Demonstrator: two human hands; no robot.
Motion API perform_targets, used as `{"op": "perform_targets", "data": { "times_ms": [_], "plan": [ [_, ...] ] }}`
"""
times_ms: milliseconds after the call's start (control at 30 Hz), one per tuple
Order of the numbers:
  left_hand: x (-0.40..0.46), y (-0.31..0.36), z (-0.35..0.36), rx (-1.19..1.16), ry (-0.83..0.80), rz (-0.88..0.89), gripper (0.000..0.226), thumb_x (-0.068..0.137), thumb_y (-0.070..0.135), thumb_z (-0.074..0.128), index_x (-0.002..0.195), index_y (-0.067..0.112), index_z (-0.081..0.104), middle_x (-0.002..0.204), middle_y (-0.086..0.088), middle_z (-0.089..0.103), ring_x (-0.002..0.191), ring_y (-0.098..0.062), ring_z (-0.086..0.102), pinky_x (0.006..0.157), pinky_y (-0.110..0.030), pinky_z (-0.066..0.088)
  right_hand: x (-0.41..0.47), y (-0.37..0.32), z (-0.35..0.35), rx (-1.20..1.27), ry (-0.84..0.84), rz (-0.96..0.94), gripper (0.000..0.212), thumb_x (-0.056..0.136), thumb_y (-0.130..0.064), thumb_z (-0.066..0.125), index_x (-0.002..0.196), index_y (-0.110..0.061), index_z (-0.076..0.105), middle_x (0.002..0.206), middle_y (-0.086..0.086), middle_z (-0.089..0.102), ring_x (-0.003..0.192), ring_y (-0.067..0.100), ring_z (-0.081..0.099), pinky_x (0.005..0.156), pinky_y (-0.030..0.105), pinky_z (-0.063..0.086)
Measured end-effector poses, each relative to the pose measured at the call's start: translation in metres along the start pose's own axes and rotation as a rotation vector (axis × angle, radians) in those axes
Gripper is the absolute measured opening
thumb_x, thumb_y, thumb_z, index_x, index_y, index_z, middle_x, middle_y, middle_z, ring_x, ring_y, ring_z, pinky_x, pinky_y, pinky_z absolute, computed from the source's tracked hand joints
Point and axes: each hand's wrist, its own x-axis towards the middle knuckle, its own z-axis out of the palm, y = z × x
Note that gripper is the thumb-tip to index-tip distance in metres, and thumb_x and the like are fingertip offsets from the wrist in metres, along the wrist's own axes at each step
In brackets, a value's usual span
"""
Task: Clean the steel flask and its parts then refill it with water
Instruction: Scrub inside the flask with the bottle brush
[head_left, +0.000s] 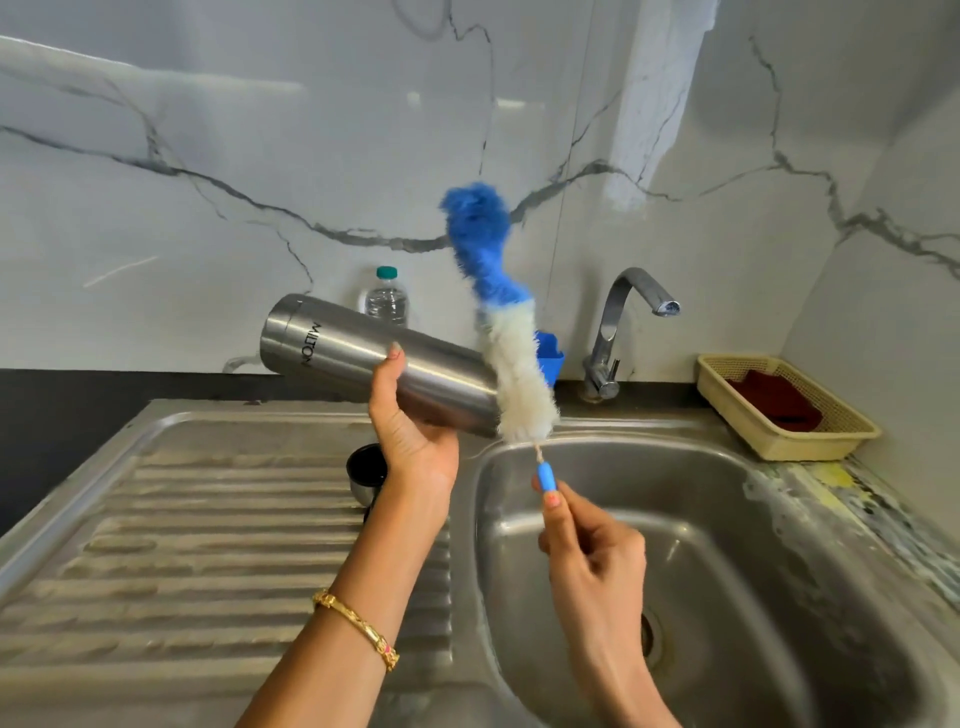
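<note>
A ribbed stainless-steel drainboard (218, 525) fills the left of the frame, and on it, partly hidden behind the wrist, stands the flask's dark-lined steel cap (365, 475), open side up. Above the drainboard's right edge, a person's left hand (413, 436), a gold bangle (358, 626) on its forearm, grips the steel flask (363, 356) from beneath, thumb curled up its side. The flask is held nearly horizontal, base to the left and its other end toward the sink, hidden behind the bristles. A clear plastic water bottle (386, 297) with a green cap stands behind it against the marble-patterned wall. Crossing in front of the flask's right end is a long bottle brush (501, 322), blue bristles above, white below, tilted up and left. The right hand (589, 545) pinches the brush's blue handle over the sink basin (727, 545). Behind the brush a blue plastic holder (551, 358) shows. The chrome tap (618, 327) stands at the rear. At far right, a cream basket (852, 431) holding a dark red cloth (774, 400) rests on the counter.
</note>
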Motion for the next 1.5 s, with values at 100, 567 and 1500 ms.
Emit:
{"op": "perform_targets", "data": {
  "times_ms": [100, 567, 1500],
  "plan": [
    [-0.004, -0.001, 0.002, 0.018, 0.046, 0.003, 0.055, 0.073, 0.031, 0.068, 0.124, 0.018, 0.055, 0.115, -0.007, 0.063, 0.111, -0.024, 0.059, 0.102, -0.043, 0.043, 0.006, 0.004, 0.003, 0.004, 0.069, 0.001, 0.044, 0.086, -0.034, 0.052, 0.074, 0.008, 0.049, 0.054, 0.0, 0.03, 0.051, 0.012, 0.023, 0.049, 0.028, 0.02],
    [-0.001, -0.001, -0.003, -0.047, 0.072, -0.108, 0.039, 0.082, 0.048, 0.057, 0.112, 0.023, 0.06, 0.12, -0.008, 0.063, 0.112, -0.027, 0.058, 0.099, -0.054, 0.042, 0.004, 0.008, -0.001, -0.098, 0.005, -0.108, 0.028, 0.093, -0.014, 0.053, 0.072, 0.004, 0.059, 0.051, -0.006, 0.03, 0.049, 0.004, 0.024, 0.045, 0.022, 0.021],
    [-0.003, -0.002, 0.003, 0.009, 0.145, -0.026, 0.071, 0.071, 0.027, 0.075, 0.132, 0.016, 0.042, 0.127, -0.012, 0.057, 0.113, -0.026, 0.058, 0.093, -0.046, 0.05, 0.012, -0.003, -0.008, 0.019, -0.026, 0.042, 0.049, 0.09, -0.03, 0.053, 0.078, 0.017, 0.048, 0.056, 0.007, 0.03, 0.053, 0.02, 0.019, 0.05, 0.034, 0.016]
  ]
}}
